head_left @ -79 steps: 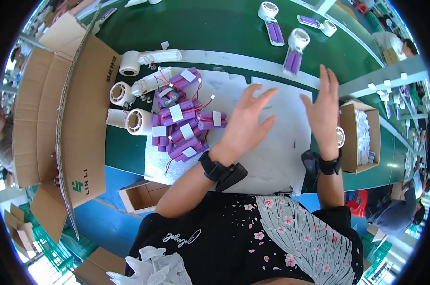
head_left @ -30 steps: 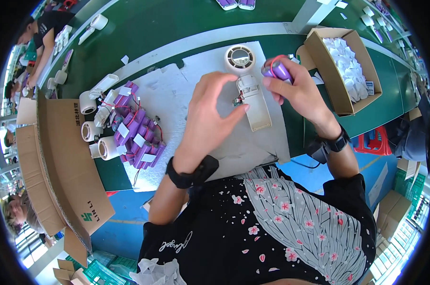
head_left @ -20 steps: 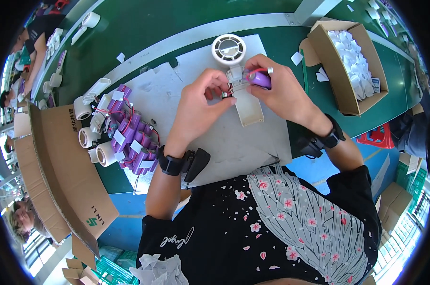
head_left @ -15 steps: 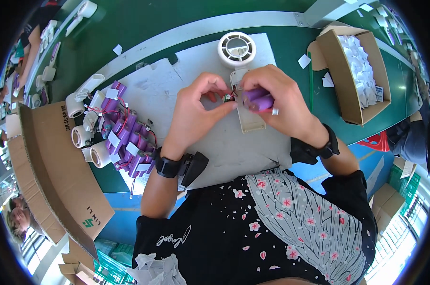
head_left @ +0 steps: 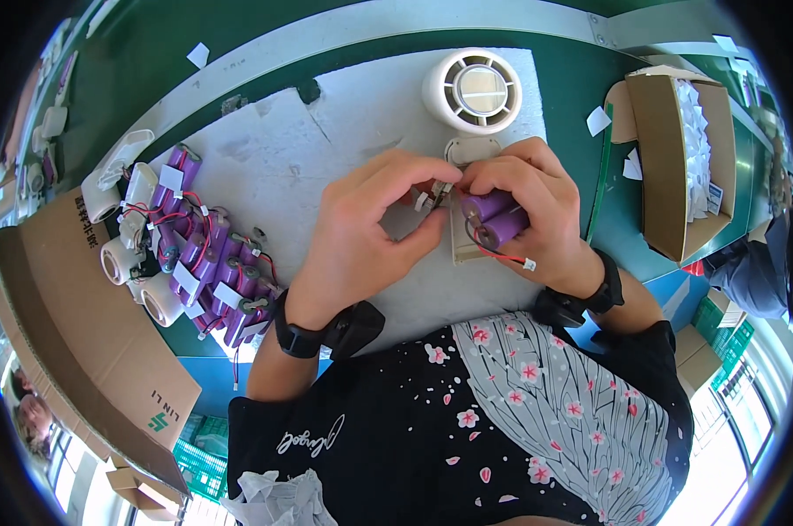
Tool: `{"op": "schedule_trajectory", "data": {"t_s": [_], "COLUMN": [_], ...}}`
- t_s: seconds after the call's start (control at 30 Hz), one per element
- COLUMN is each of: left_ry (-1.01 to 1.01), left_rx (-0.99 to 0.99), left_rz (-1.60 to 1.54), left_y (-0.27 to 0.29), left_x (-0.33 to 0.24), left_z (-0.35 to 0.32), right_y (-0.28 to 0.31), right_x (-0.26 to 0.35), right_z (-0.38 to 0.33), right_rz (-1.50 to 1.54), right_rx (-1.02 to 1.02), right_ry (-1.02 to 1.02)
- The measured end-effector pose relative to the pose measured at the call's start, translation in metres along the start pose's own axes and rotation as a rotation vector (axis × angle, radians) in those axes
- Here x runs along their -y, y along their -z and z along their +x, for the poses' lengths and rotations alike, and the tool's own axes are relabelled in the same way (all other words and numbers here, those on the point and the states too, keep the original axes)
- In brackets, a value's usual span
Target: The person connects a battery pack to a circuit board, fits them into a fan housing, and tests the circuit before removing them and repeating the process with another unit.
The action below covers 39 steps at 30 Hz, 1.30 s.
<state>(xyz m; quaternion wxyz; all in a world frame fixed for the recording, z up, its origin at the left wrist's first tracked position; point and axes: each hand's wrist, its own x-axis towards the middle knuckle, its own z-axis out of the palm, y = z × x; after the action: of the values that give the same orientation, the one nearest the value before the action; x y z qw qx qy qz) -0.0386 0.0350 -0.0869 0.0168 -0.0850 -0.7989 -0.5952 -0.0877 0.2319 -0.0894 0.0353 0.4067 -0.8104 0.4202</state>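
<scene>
from where i stand, both hands meet over a white sheet (head_left: 283, 158) on the green bench (head_left: 361, 24), working at a white fan-shaped device (head_left: 512, 110). its round head lies in plain sight near the sheet's far edge; much of its handle is covered by the hands, with only bits showing above and below the fingers.

the left hand (head_left: 353, 232) has thumb and forefinger drawn close together, pinching a small wired part (head_left: 431, 196); it's too small and too shaded to tell exactly what that is. the right hand (head_left: 545, 210) curls round a purple battery pack (head_left: 503, 230), fingers wrapped snugly over it so its far end is lost in the palm. a red lead with a white plug hangs loose from it.

off to the left, more purple packs (head_left: 231, 270) lie heaped with tangled leads, half covering some white housings (head_left: 162, 300) beside a large carton (head_left: 116, 298). a smaller box (head_left: 664, 158) on the right holds white scraps (head_left: 696, 149). a co-worker (head_left: 35, 416) at the left rim is mostly cut off.
</scene>
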Motion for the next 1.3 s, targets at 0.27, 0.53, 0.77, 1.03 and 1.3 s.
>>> {"op": "schedule_trajectory", "data": {"t_s": [0.27,0.53,0.77,1.03,1.3], "left_ry": [0.125,-0.137,-0.229,0.04,-0.037], "left_rx": [0.028,-0.019,-0.094,-0.046,0.041], "left_rz": [-0.084,0.142,0.206,-0.042,-0.056], "left_y": [0.005,0.006,0.003,-0.002,0.005], "left_x": [-0.003,0.01,0.022,-0.001,0.001], "left_z": [-0.007,-0.002,-0.008,-0.005,-0.007], "right_y": [0.0,-0.003,-0.004,-0.004,-0.003], "right_x": [0.004,0.014,0.017,0.017,0.017], "right_z": [0.002,0.003,0.005,0.005,0.001], "right_rz": [0.046,-0.04,-0.124,-0.121,-0.099], "right_rx": [0.006,0.005,0.048,0.036,0.073], "right_ry": [-0.052,-0.101,-0.068,-0.044,-0.013]}}
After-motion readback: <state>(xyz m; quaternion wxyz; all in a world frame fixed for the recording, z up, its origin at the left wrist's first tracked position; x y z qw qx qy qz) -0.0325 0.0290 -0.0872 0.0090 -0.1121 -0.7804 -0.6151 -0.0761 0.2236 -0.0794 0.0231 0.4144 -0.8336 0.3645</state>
